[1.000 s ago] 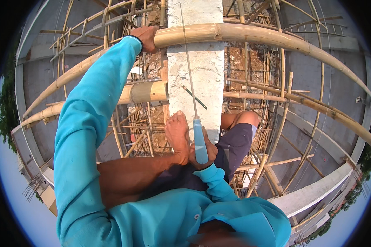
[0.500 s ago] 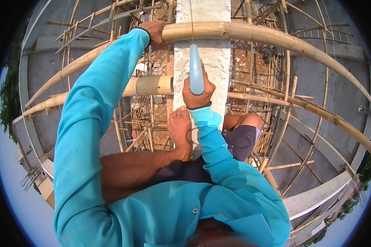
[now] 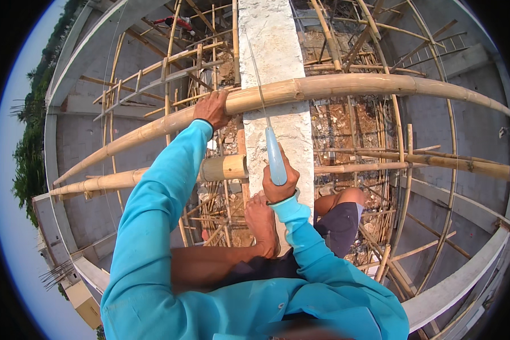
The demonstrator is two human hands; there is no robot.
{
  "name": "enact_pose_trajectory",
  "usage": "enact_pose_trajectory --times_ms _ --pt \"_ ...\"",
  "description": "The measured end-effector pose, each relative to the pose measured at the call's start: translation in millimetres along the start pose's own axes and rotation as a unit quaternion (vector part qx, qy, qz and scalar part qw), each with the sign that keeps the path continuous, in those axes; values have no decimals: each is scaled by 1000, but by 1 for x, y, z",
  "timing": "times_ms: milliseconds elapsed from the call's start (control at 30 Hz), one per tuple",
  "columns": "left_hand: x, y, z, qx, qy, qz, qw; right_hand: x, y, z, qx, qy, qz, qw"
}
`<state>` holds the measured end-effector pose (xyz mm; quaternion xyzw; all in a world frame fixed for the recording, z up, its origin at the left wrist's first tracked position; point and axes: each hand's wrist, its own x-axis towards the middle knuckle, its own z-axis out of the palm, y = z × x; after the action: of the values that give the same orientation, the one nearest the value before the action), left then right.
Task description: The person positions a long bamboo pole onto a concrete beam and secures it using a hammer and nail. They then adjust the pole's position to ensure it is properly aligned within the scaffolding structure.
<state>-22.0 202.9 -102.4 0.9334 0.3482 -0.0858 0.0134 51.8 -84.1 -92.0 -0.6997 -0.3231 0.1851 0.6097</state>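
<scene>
With your left grip (image 3: 212, 110) clasping the far bamboo pole (image 3: 334, 85) and your right grip (image 3: 283, 180) wrapped around the blue-handled saw (image 3: 275, 156), draw straight, even strokes.

no legible text, no readable labels; no numbers, no signs

The handle (image 3: 276, 158) hides part of the right hand (image 3: 287, 179), the fingertips of the left hand (image 3: 211, 109) curl out of sight around the pole (image 3: 323, 86), the blade's (image 3: 257, 75) teeth are too fine to tell, and the upper edge cuts off the beam (image 3: 275, 45)
</scene>
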Motion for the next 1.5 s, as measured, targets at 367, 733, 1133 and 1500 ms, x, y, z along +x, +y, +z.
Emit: enact_pose_trajectory --times_ms 367,733,1133,1500 --pt "13 4 -36 -5 -114 51 992 -65 -32 -36 8 -39 102 994" --pt "21 -10 -30 -7 -149 29 988 -87 -7 -16 86 -25 51 995" --pt "30 -3 -29 10 -140 38 989 -83 11 -35 45 -20 22 999" --pt "33 -8 -22 -1 -129 39 991 -70 -22 -53 -47 4 -80 996"
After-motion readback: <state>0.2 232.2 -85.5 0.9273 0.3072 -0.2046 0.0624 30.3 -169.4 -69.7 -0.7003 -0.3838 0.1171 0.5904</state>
